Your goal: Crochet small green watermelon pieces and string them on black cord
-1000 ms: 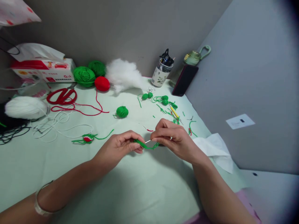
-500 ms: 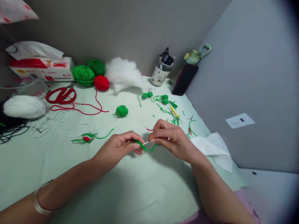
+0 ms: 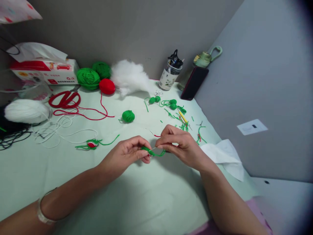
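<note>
Head view of a tabletop under a pale green cover, with a grey partition rising along its far edge. Over the middle of the cover, the left hand and the right hand face each other, just apart. At the far left lies a tissue pack; to its right, beyond two green yarn balls, sits a heap of white stuffing. A dark phone leans before a bottle, near a pen jar. Red-handled scissors rest left of a red ball. A smaller green ball lies beyond the left hand. Between the hands is the green crocheted piece, pinched between left thumb and fingers; a green strand loops from it toward the right hand. Right thumb and fingers are closed on a thin needle, its far end at the piece.
</note>
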`<act>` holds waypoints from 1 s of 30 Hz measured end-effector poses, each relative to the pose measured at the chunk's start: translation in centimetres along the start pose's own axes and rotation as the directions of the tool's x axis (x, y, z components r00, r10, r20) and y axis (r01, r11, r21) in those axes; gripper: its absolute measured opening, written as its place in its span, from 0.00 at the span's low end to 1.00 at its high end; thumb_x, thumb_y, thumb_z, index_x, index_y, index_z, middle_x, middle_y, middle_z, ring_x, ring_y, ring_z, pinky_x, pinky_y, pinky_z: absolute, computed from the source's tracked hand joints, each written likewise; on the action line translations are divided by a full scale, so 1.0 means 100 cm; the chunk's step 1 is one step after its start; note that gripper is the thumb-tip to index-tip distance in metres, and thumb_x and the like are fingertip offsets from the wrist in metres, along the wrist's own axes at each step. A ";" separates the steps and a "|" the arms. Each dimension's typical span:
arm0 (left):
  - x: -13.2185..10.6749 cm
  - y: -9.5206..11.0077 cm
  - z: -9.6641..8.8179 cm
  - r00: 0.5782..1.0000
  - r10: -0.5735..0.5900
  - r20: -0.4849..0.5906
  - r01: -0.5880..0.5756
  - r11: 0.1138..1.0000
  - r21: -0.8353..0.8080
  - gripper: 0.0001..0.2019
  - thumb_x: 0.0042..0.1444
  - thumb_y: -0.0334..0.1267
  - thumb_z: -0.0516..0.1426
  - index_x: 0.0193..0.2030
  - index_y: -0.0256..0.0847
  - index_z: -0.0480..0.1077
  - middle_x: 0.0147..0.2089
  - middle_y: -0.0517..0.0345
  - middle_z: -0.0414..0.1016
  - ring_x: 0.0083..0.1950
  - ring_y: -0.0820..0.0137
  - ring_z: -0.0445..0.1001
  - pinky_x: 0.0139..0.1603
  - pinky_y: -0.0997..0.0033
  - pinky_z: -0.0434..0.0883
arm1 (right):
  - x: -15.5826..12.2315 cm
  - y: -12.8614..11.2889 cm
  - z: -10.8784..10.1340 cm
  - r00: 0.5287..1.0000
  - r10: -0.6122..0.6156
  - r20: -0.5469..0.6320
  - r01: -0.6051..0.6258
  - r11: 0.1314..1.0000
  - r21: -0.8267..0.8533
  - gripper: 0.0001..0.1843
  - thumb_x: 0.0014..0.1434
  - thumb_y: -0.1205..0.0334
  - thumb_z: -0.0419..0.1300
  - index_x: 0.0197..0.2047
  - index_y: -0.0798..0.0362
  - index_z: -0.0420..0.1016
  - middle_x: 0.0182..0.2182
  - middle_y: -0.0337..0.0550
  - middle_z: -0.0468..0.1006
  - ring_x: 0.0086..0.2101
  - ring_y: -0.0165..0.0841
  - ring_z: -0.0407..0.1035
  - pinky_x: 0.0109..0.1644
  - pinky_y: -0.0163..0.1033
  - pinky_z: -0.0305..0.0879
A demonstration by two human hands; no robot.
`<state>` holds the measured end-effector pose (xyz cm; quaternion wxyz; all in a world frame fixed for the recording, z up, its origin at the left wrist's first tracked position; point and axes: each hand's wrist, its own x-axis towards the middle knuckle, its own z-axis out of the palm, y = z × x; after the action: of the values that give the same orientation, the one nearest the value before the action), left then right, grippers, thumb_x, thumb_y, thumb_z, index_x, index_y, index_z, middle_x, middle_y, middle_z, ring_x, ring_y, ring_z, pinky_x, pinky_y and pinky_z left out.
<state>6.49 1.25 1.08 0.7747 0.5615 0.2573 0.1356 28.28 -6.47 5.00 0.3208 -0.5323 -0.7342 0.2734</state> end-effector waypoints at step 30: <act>0.004 -0.006 0.000 1.000 0.001 -0.014 -0.003 0.986 -0.164 0.09 0.59 0.41 0.62 0.40 0.40 0.68 0.35 0.62 0.75 0.37 0.72 0.77 0.43 0.70 0.72 | 0.003 -0.012 0.027 0.997 -0.040 -0.060 0.041 0.999 0.011 0.09 0.67 0.68 0.56 0.48 0.52 0.76 0.37 0.45 0.77 0.38 0.30 0.72 0.42 0.35 0.68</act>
<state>6.80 1.28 0.43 0.8163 0.4952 0.2502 0.1610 25.50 -6.69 4.21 0.3514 -0.5233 -0.7331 0.2554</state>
